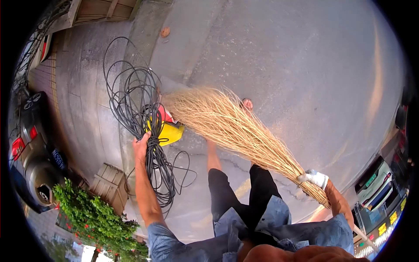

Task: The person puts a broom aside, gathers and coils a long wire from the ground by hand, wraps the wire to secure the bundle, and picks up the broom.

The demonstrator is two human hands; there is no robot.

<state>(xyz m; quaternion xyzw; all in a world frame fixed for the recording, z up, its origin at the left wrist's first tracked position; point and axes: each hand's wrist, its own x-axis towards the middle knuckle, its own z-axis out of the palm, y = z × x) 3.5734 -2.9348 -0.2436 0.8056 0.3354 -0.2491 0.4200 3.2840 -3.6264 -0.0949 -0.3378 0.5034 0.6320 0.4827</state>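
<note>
My left hand point(142, 146) is closed around the gathered middle of a bundle of thin black cable point(150, 142). Loose loops spread above the fist, and more strands hang below it. Behind the cable is a yellow object point(171, 133) with a red part point(166, 114); its kind is partly hidden. A white work glove covers my right hand point(313, 179), which grips a long straw-coloured twig broom point(235, 126) near its narrow bound end. The bristles fan out to the upper left, across the front of my legs, with their tips close to the cable.
Grey paved ground point(283, 56) surrounds my feet. Parked cars point(32, 153) and a leafy bush point(94, 214) beside a wooden planter box point(109, 185) line the left. More vehicles point(374, 182) stand at the far right. A dry leaf point(165, 32) lies ahead.
</note>
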